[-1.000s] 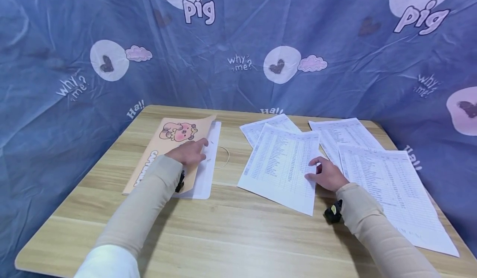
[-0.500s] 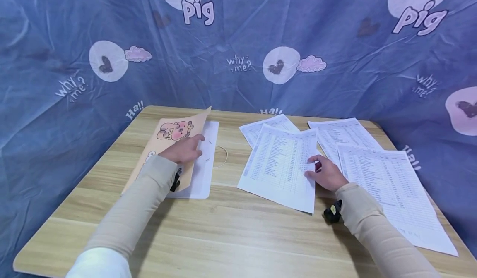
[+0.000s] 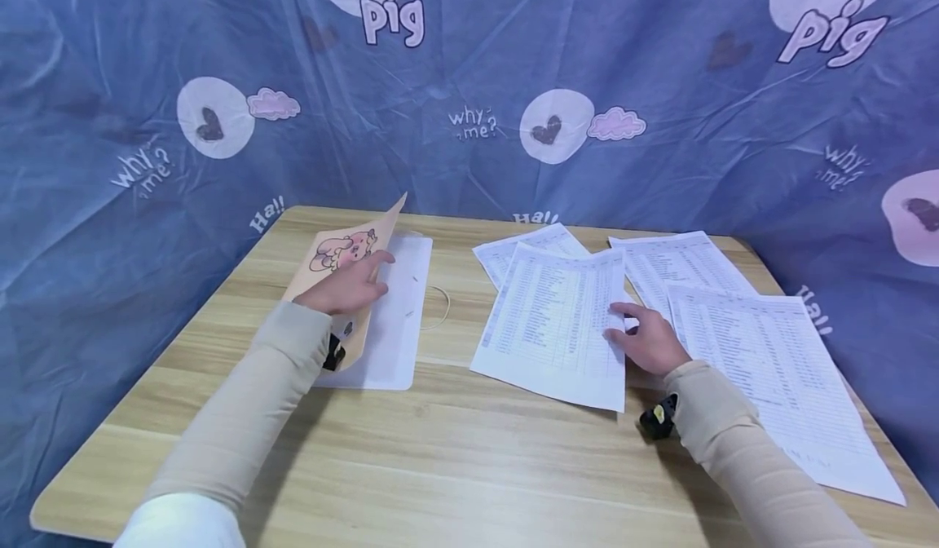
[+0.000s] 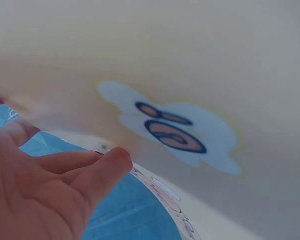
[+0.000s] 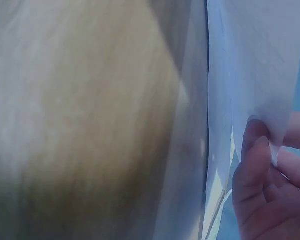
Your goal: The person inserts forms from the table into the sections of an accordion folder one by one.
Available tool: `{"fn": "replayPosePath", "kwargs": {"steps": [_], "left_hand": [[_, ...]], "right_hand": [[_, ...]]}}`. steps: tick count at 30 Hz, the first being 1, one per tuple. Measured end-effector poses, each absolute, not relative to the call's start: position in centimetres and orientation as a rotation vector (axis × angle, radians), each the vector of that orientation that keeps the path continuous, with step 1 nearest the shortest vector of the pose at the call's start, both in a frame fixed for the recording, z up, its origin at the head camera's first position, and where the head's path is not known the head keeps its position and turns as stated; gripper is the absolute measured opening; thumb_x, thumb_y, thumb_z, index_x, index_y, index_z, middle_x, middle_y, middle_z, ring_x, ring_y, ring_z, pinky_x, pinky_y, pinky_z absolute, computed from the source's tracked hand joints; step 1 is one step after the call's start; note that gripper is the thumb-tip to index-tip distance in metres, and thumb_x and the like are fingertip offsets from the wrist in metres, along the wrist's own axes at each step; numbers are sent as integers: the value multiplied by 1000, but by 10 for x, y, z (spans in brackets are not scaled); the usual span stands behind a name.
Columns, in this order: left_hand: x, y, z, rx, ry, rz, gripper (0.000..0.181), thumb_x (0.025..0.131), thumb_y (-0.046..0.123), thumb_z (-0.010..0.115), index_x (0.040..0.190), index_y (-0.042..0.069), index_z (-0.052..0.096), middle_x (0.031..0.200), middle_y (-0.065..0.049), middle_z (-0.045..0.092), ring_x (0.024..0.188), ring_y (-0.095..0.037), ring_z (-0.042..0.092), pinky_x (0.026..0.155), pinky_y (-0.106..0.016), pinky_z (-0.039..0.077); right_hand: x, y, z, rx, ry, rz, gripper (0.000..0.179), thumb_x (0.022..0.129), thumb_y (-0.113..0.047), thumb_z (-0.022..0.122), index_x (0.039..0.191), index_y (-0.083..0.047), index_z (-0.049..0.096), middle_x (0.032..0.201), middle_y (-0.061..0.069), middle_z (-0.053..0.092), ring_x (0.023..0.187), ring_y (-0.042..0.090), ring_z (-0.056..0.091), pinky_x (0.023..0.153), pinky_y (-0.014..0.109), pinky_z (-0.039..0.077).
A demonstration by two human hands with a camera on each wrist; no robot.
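On the left of the table lies a peach folder [image 3: 383,228] with a cartoon pig on its cover. My left hand [image 3: 348,285] pinches the cover's right edge and holds it raised at a slant, baring the white inside [image 3: 399,311]. In the left wrist view, the thumb touches the edge of the cover [image 4: 230,60], and the other fingers are partly behind it. My right hand [image 3: 653,340] pinches the right edge of a printed sheet [image 3: 546,320] between thumb and fingers. That edge is lifted a little off the table, as the sheet [image 5: 265,60] in the right wrist view shows.
Behind the held sheet lies another printed sheet [image 3: 506,250]. Two more printed sheets lie at the right, a far one [image 3: 689,258] and a near one [image 3: 778,377]. A thin elastic loop [image 3: 445,307] extends beside the folder. A blue printed cloth [image 3: 455,165] hangs behind the wooden table [image 3: 469,466].
My left hand has moved left and slightly away, raising the folder's cover higher and baring more of the inside. The held sheet's near right corner has lifted slightly; my right hand has barely moved.
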State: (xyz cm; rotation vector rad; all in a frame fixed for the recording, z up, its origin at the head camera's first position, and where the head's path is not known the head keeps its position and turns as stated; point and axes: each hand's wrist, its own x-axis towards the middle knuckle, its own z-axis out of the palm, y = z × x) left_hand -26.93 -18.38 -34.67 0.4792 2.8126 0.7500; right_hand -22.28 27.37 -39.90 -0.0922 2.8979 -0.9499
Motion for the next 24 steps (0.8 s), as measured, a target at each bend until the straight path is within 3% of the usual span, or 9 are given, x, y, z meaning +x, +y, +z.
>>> {"fn": "replayPosePath", "kwargs": {"steps": [5, 6, 7, 14, 17, 19, 21, 24], "left_hand": [[-269, -188, -343, 484, 2824, 777, 53, 90, 16, 47, 141, 10, 34, 133, -18, 49, 98, -28, 52, 84, -41, 42], [-269, -189, -343, 491, 2827, 780, 53, 90, 15, 47, 141, 10, 35, 141, -17, 42, 108, -29, 48, 88, -42, 40], [-269, -189, -342, 491, 2825, 784, 53, 90, 15, 47, 141, 10, 35, 141, -17, 42, 108, -29, 48, 88, -42, 39], [-267, -191, -338, 482, 2800, 832, 53, 91, 13, 48, 142, 10, 34, 131, -19, 47, 87, -30, 51, 79, -39, 41], [-267, -192, -336, 488, 2777, 872, 54, 92, 12, 47, 143, 9, 32, 139, -21, 41, 107, -35, 51, 90, -46, 42], [-267, -194, -335, 490, 2761, 899, 54, 92, 12, 47, 144, 8, 31, 149, -18, 30, 127, -36, 39, 100, -50, 36], [-267, -196, -334, 499, 2741, 920, 54, 93, 10, 45, 145, 7, 29, 151, -18, 25, 135, -38, 30, 105, -54, 31], [-266, -199, -332, 501, 2736, 926, 55, 93, 10, 44, 145, 8, 28, 153, -17, 22, 136, -39, 29, 106, -54, 30]], "right_hand": [[-223, 272, -395, -80, 2907, -982, 52, 90, -18, 57, 137, 0, 45, 133, 27, 48, 94, 30, 58, 69, 31, 45], [-223, 272, -395, -83, 2915, -988, 51, 90, -17, 56, 137, 0, 45, 134, 27, 47, 94, 30, 57, 68, 30, 45], [-223, 272, -395, -88, 2925, -998, 50, 91, -17, 56, 137, 0, 46, 134, 27, 46, 93, 30, 56, 68, 30, 44], [-222, 272, -399, -98, 2989, -1058, 46, 91, -15, 56, 133, -1, 50, 130, 27, 49, 89, 30, 55, 67, 29, 42], [-222, 272, -401, -115, 3018, -1105, 43, 91, -14, 56, 132, 0, 52, 128, 27, 51, 87, 29, 57, 65, 28, 43], [-223, 272, -402, -135, 3038, -1140, 42, 91, -13, 56, 130, 0, 53, 127, 27, 52, 84, 28, 57, 64, 27, 44], [-223, 272, -403, -153, 3055, -1179, 40, 91, -11, 56, 129, 1, 54, 126, 27, 53, 82, 27, 59, 63, 25, 44], [-224, 272, -403, -178, 3069, -1230, 39, 91, -10, 56, 128, 1, 55, 124, 27, 54, 82, 28, 60, 62, 21, 45]]}}
